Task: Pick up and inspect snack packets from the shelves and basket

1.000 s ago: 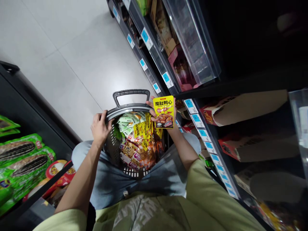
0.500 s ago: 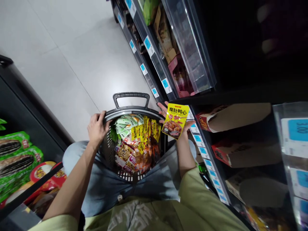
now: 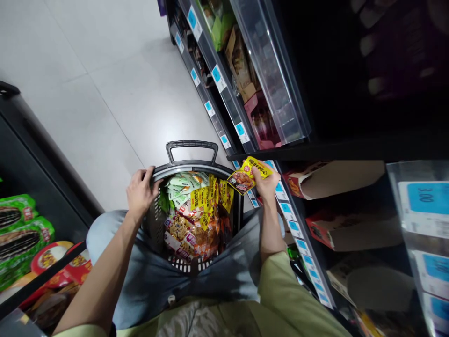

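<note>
A dark shopping basket [image 3: 157, 234] stands between my knees, its handle [image 3: 191, 144] raised at the far side. Inside lie pale green packets [image 3: 185, 183], yellow snack packets [image 3: 205, 199] and brown-and-white snack bags [image 3: 178, 229]. My left hand [image 3: 142, 189] is closed over the basket's left rim. At the right rim, my right hand [image 3: 265, 182] pinches a yellow snack packet [image 3: 242, 178] with the thumb on top; the packet tilts toward the basket, and part of its print is covered by the hand.
Shelves with blue-and-white price tags [image 3: 219, 77] run along my right, with clear plastic bins [image 3: 280, 93] and open cartons [image 3: 345, 180]. On the left, a dark shelf holds green bags [image 3: 21, 238] and red round packs [image 3: 58, 262]. Grey floor [image 3: 105, 70] lies ahead.
My right hand has turned over: the packet lay face-up on the open fingers and is now pinched from above, tilted toward the basket. The left hand stays on the rim.
</note>
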Demonstrator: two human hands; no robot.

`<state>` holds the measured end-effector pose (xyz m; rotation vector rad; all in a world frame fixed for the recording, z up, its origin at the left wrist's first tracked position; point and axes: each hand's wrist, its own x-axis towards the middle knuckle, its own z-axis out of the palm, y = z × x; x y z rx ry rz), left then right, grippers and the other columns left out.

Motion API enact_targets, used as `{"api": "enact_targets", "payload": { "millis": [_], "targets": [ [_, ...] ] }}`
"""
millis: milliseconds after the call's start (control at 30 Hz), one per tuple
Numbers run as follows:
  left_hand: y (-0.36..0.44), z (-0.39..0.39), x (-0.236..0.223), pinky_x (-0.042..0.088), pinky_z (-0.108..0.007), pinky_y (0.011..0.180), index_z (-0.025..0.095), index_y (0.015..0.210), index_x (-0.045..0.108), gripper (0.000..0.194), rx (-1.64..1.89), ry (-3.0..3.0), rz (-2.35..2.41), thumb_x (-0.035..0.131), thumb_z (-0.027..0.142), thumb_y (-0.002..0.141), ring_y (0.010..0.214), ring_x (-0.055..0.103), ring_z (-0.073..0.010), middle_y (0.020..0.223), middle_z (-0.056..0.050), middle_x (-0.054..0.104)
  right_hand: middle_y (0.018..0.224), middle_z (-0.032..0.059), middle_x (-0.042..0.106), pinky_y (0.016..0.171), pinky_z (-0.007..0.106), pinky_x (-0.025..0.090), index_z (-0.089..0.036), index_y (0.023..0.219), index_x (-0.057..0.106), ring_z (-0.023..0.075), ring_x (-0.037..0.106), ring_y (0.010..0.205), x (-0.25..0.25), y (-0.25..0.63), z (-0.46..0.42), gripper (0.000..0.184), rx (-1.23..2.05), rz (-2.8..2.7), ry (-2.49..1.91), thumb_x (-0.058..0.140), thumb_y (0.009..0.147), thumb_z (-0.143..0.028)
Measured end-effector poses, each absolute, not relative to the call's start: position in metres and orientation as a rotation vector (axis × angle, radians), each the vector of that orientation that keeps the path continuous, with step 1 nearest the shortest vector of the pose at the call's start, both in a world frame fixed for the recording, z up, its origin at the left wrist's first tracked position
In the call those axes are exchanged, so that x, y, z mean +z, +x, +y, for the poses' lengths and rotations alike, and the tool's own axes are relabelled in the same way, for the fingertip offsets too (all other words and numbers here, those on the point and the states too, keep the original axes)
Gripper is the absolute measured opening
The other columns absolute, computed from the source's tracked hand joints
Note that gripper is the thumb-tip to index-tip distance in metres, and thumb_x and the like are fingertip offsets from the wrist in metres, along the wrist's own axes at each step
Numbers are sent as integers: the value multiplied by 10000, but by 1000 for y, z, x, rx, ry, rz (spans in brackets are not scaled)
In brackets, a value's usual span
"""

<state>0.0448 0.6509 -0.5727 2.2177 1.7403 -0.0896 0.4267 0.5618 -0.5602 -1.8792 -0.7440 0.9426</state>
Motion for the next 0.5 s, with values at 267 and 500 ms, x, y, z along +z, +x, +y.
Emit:
{"api": "enact_targets", "payload": {
  "millis": [267,500],
  "targets": [
    [44,650,-572,410,-342,759,240,1381,473,511,-88,2196,1744,481,422,903,1059,505,-291,1119,-121,561,1031,155,715,1006,512,495,-209,965,660,311,675,1047,-585,434,550,436,108,-839,-2204,500,865,-602],
    [45,650,-572,410,-338,774,232,1374,477,510,-78,2190,1744,482,424,902,1061,500,-286,1113,-121,556,963,121,726,949,480,530,-224,884,671,302,692,977,-585,436,550,338,179,-914,-2116,637,799,-549]
  ]
}}
